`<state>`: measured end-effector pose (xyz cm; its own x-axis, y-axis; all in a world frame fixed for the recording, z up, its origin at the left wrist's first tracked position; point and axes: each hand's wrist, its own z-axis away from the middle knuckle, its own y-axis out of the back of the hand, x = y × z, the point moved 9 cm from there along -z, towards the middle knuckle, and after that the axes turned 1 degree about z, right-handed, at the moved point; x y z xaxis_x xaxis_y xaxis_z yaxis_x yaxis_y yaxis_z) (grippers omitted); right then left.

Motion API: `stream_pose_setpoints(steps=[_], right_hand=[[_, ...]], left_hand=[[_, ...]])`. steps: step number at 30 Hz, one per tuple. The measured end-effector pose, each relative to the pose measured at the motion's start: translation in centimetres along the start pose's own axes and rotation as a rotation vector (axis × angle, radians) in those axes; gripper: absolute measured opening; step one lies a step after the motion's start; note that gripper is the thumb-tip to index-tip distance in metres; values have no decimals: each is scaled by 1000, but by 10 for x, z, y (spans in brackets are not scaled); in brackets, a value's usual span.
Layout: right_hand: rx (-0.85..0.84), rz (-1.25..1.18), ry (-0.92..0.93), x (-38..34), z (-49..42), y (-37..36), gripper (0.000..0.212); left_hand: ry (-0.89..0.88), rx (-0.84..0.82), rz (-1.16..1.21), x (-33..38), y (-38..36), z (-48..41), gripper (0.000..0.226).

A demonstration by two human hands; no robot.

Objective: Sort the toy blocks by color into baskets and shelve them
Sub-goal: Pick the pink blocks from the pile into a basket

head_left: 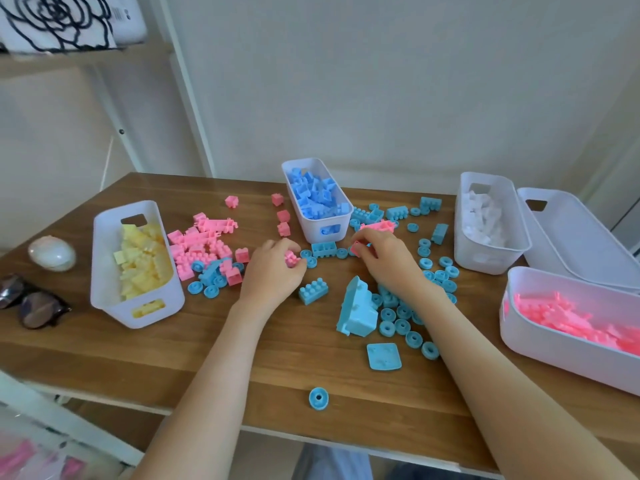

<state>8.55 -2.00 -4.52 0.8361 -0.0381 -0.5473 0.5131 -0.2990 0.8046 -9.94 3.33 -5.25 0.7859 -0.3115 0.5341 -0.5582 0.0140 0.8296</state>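
Loose pink blocks and blue blocks lie scattered over the wooden table. My left hand grips a small pink block at the table's middle. My right hand pinches another pink block beside it. White baskets stand around: one of yellow blocks at left, one of blue blocks at the back, one of white blocks at right, one of pink blocks at the near right.
An empty white basket stands at the far right. Sunglasses and an egg-shaped toy lie at the table's left edge. A white shelf frame rises behind the table. A lone blue wheel sits near the front edge.
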Motion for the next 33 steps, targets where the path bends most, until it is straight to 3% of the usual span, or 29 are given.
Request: stream_pose_setpoints(steps=[13,16,23,33], right_hand=[[-11,-26,14,-5,5,-2,22],[-28,-8,40,-14,1,1,21],[13,-186,-63,-16,3,29,14],[128,-111,-61,4,54,127,15]], left_hand=[[10,97,262,-2,16,-1,15],[-26,82,222,7,22,-7,15],[-22,29,261,32,27,-5,20],[-320,-120,469,149,19,45,18]])
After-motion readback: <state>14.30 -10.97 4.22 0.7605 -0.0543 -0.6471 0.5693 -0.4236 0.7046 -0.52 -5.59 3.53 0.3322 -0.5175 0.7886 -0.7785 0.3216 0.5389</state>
